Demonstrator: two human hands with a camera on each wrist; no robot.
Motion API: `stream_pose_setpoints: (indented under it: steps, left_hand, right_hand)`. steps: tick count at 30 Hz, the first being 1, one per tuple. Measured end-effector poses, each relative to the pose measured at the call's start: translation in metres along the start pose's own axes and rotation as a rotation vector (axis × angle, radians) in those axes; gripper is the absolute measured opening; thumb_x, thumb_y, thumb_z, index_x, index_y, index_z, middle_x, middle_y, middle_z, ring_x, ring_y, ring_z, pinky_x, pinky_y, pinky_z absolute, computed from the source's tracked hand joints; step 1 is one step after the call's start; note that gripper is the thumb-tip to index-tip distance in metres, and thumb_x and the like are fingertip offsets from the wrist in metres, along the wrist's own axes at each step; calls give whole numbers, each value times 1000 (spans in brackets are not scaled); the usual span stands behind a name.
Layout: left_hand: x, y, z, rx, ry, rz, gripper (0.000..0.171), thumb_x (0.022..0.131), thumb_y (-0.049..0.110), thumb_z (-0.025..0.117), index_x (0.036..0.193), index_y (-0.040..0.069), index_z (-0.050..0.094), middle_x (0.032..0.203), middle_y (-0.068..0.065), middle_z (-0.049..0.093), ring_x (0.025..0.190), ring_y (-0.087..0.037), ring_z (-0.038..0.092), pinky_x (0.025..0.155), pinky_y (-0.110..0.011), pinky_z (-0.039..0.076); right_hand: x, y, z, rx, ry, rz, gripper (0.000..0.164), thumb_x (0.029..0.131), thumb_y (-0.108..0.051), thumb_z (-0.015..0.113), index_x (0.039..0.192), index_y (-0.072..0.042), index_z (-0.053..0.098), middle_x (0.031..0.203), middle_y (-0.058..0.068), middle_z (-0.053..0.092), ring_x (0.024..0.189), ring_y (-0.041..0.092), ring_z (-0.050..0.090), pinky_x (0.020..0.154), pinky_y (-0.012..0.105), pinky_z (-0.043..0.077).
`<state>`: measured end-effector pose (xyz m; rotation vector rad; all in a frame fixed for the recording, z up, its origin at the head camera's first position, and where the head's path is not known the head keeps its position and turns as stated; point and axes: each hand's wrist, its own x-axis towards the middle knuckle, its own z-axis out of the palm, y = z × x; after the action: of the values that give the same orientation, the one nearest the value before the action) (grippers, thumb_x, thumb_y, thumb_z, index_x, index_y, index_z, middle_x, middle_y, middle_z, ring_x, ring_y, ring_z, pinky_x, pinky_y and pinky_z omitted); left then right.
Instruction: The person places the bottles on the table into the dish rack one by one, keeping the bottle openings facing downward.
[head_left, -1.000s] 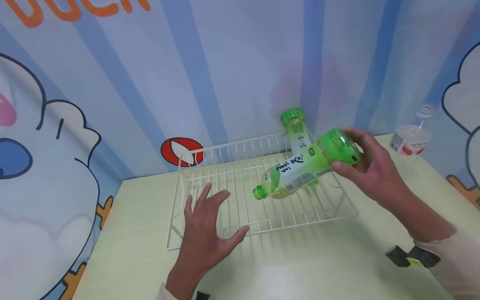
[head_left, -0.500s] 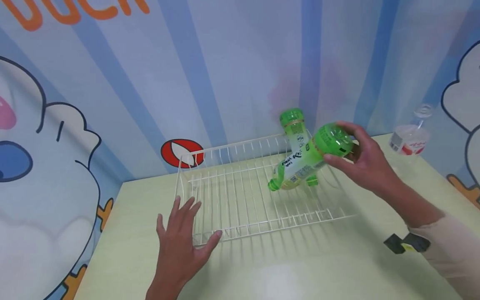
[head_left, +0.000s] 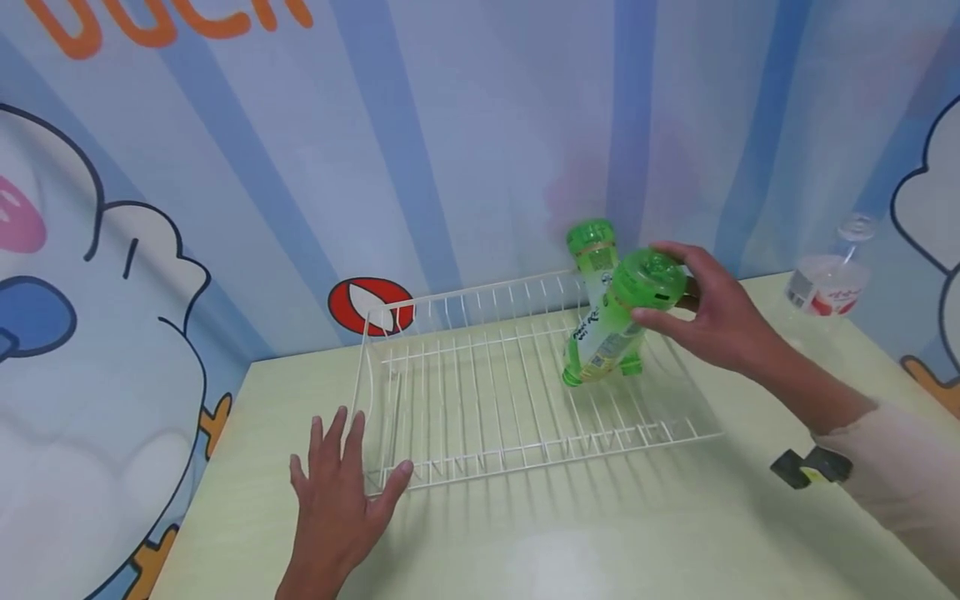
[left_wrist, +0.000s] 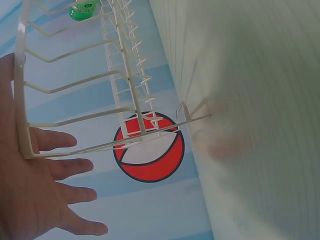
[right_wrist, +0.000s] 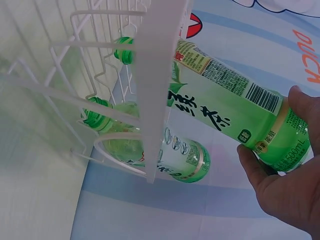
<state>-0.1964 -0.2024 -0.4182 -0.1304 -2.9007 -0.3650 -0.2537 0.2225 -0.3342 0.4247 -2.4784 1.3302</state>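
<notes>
Fingers of the right hand (head_left: 720,321) grip a green bottle (head_left: 611,329), now steeper, neck down at the rack (right_wrist: 157,75) near the back edge of the desk (head_left: 555,550), apparently almost set beside a second bottle (head_left: 597,265); the left hand (head_left: 337,500), spread and holding nothing, has moved left.

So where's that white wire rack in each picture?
Head: the rack stands on the table, slightly right of and below the middle.
Left wrist: upper left.
Right wrist: upper left, its thick bar running down near the middle.
Shared landmark: the red-and-white circle on the wall, mostly hidden in the right wrist picture.
</notes>
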Motion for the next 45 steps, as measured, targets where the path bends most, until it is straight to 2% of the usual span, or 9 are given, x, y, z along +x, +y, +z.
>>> stream_pose_setpoints:
  steps: [5,13,23,30,39,45]
  left_hand:
    - [-1,0,1,-10,-7,-11,89,82,61,56,145,4,30,150,-21,21,138,-42,5,99,-73,7]
    - [-1,0,0,-24,-17,-19,90,83,64,53,146,5,28,149,-21,22,138,-42,4,99,-73,6]
    - [0,2,-1,-17,-46,-30,89,83,63,53,146,6,27,148,-20,23,139,-41,4,101,-71,5]
    - [0,2,-3,-23,-74,-48,90,84,64,51,147,6,25,149,-19,22,139,-40,2,101,-70,3]
    - [-7,0,-2,-39,-46,-46,88,84,60,55,146,4,27,147,-20,25,138,-41,6,100,-71,5]
    - [-10,-3,-3,-41,-28,-39,87,84,58,57,145,4,28,146,-19,27,138,-41,6,100,-71,6]
  right_hand:
    - [8,-4,1,-58,-26,-6,74,82,-21,73,144,-14,32,133,12,40,108,31,55,80,27,52]
    - [21,-13,7,-68,-54,-29,74,84,-28,71,144,-13,30,133,11,39,108,31,55,81,44,51]
    - [28,-19,18,-47,-121,-14,76,84,-27,70,145,-12,27,134,14,37,113,36,53,84,48,50]
    - [51,-17,24,-83,-155,-28,78,85,-32,70,146,-8,28,134,16,39,105,34,57,82,45,51]
    - [72,-16,44,-62,-173,47,84,83,-43,68,146,-9,24,129,13,46,109,31,56,84,42,50]
    - [82,-20,54,-45,-177,83,83,84,-44,66,145,-7,24,124,14,48,110,32,54,83,43,50]
